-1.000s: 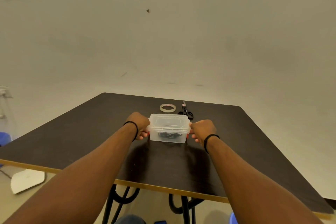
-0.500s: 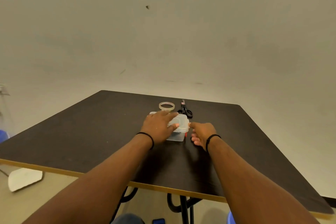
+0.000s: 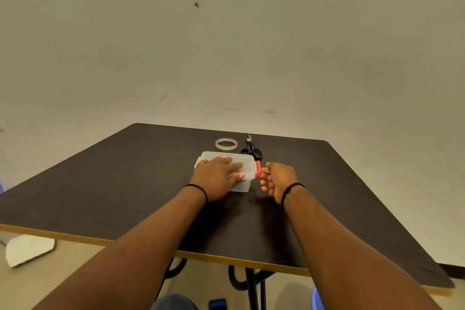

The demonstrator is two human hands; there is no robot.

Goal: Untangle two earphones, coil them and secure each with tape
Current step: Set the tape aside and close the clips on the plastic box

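Nearest the camera, two bare forearms reach forward over the front edge of the dark bench [image 3: 125,184] toward a clear plastic box [image 3: 247,178], the landmark for everything else. On top of the box, the left hand [image 3: 217,176] lies flat, fingers straight and spread across the lid [image 3: 241,158], pressing it down and gripping nothing. Just right of the box, the right hand [image 3: 276,178] is curled, its fingers [image 3: 263,172] touching the red latch [image 3: 258,168] on the box's right end; whether they pinch the latch or only hook it cannot be told.

The earphones are not visible; by the task they are probably inside the box, directly under the left palm and left of the right hand's fingertips. The box's long axis runs left to right, so the latch faces the right hand, which is the nearer hand to it. The coming move appears to turn on swinging that latch outward, away from the box.

Beyond the box lie a roll of clear tape [image 3: 226,144] and, right of the roll, black-handled scissors [image 3: 251,150].
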